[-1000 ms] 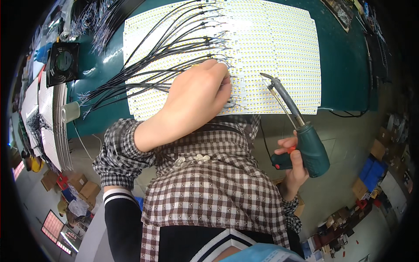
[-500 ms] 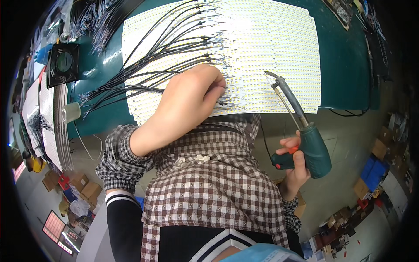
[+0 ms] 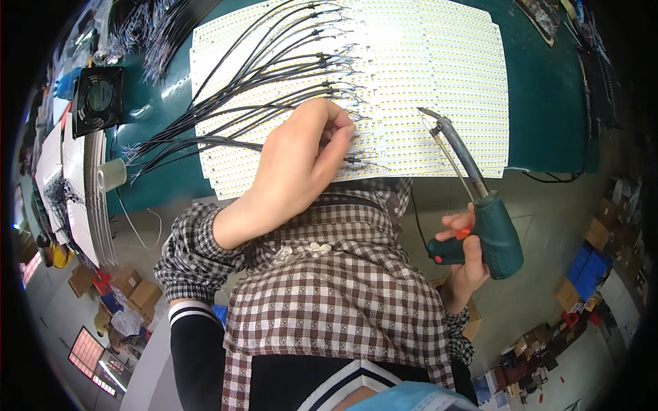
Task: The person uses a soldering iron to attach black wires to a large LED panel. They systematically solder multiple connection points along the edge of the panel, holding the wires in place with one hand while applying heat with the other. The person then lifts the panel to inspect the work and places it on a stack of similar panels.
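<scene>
My left hand [image 3: 295,161] is over the white LED boards [image 3: 459,89], thumb and forefinger pinched together beside the bared wire ends. What sits between those fingertips is hidden. Several black cables [image 3: 233,92] lie across the boards, their thin wire ends along the middle; some pass under this hand. My right hand [image 3: 469,264] grips a dark green soldering gun [image 3: 497,236] with a red trigger, off the table's near edge. Its long metal barrel slants up and left, and the bent tip [image 3: 428,111] hangs over the boards, apart from the left fingers.
The boards lie on a green table [image 3: 548,130]. To the left are a black fan [image 3: 98,101], a pale solder-like spool [image 3: 111,175] and stacked white boards [image 3: 86,205]. More wire bundles [image 3: 164,38] lie at the far left. Boxes [image 3: 582,281] stand on the floor at right.
My left hand has shifted slightly right, its fingers still pinched. The soldering gun has barely moved, its tip a touch farther right. The boards appear slightly shifted in view.
</scene>
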Demonstrator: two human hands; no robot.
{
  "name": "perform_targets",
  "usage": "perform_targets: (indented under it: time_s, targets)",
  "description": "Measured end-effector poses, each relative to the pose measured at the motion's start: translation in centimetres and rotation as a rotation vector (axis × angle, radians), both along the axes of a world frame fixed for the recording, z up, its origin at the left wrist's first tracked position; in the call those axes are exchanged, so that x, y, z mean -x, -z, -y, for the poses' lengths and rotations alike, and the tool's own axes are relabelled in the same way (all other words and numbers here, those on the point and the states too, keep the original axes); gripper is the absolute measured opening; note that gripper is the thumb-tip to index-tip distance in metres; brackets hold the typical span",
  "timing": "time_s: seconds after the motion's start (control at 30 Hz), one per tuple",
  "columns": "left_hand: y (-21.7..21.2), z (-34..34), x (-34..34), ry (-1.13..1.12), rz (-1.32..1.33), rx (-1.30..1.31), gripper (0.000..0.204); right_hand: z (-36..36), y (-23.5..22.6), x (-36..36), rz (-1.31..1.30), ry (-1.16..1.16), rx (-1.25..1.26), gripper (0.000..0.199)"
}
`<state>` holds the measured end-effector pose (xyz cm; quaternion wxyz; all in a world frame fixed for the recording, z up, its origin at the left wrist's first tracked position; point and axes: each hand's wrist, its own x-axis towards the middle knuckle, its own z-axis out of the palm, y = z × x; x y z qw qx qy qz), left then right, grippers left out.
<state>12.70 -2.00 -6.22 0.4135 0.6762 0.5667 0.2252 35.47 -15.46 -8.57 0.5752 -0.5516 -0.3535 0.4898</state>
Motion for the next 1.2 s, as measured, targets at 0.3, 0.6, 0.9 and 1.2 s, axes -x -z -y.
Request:
perform_targets:
  time_s: [0.3,0.6,0.9,1.2]
  targets:
    - [0.0,0.2,0.1,0.029,0.041,-0.115,0.009,0.2,0.0,-0.1,-0.004,-0.005,0.003,0.048]
    - [0.9,-0.5,-1.2,0.139,-0.131,-0.304,0.009,0.1,0.0,-0.3,0.009,-0.013,-0.027,0.047]
    - [1.1,-0.7,-1.0,0.12,-0.072,-0.224,0.012,0.5,-0.7,0.4,0.017,-0.014,0.037,0.048]
    - [1.1,-0.7,-1.1,0.16,-0.113,-0.276,0.011,0.8,-0.8,0.6,0.016,-0.07,0.053,0.05]
